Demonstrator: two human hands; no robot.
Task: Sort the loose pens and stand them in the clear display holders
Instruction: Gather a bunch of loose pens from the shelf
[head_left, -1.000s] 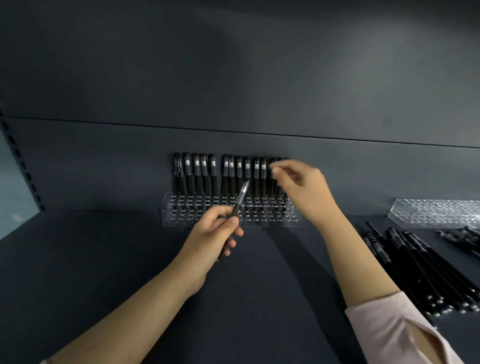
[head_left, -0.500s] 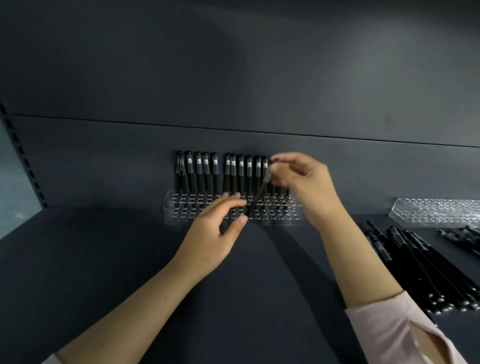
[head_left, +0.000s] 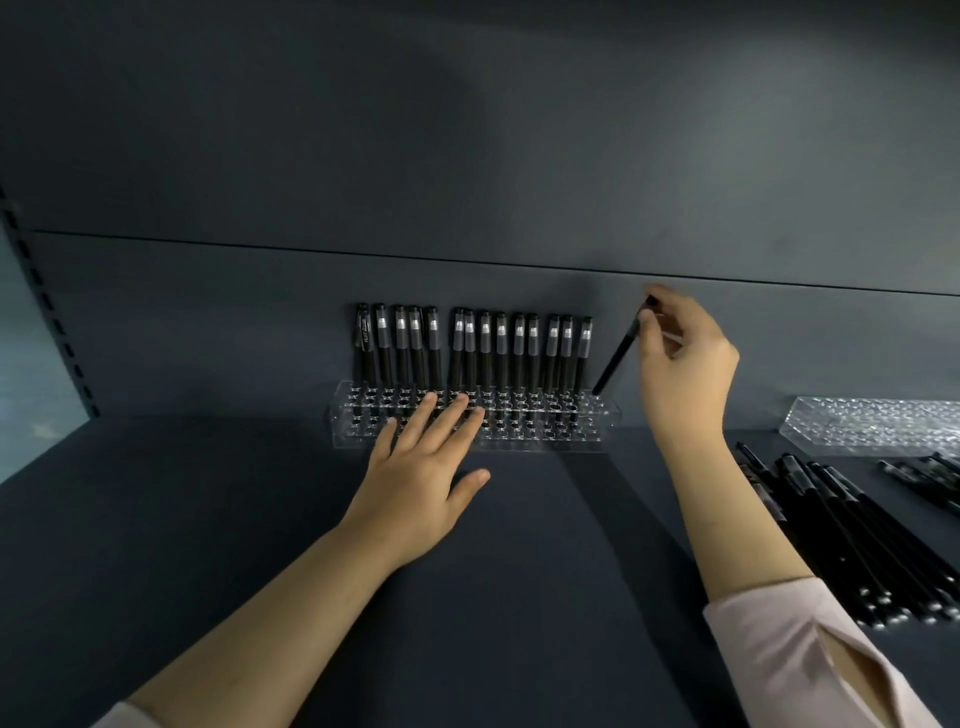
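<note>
Nearest to us we see a pale pink cloth sleeve (head_left: 789, 649) on the right arm. Both bare arms reach out over a flat dark grey shelf (head_left: 208, 545). On the shelf at the right lies a pile of loose black pens (head_left: 841, 535), flat and side by side, well apart from both hands. A few more black pens (head_left: 930, 473) lie a bit further back.

Further out we see the left hand (head_left: 421, 483). Its fingers are straight and spread, and it holds nothing. Its fingertips (head_left: 457, 402) rest on the top front of a long clear plastic holder with many small holes (head_left: 597, 439).

Past that we see the right hand (head_left: 685, 364), up above the right end of the holder. Its thumb and fingers pinch the top end of one thin black pen (head_left: 616, 358). This pen is tilted, with its top leaning to the right. Its low tip is at the top of the holder, just beside the pen at the right end of the row. We cannot tell if the tip is inside a hole.

In the back holes stands a row of black pens with grey bands (head_left: 483, 353), all upright. Off to the right sits a second clear plastic holder (head_left: 872, 426). Behind it all is a plain dark grey wall (head_left: 467, 156).
</note>
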